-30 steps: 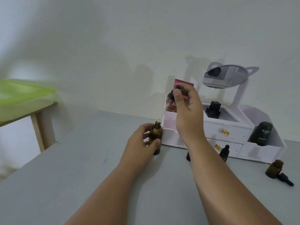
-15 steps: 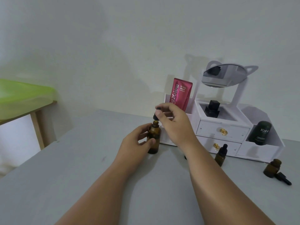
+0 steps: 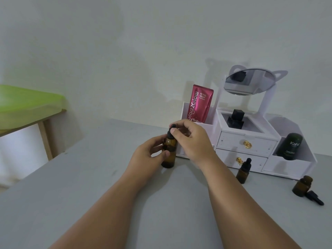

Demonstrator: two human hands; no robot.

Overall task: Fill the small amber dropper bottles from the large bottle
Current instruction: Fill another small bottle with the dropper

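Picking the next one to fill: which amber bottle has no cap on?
The far-right bottle: bare neck, its dropper lying beside it. The middle bottle and the held bottle both carry caps.

Single head-worn wide-angle camera, facing forward and down across grey table (image 3: 80,203); left hand (image 3: 147,155), right hand (image 3: 194,141) close at centre; white wall (image 3: 125,51) beyond table.

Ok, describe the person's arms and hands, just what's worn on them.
Both are bare. The left forearm and right forearm show no sleeves up to the frame's bottom edge. The left hand and right hand carry no gloves, rings, watch or bracelet in view.
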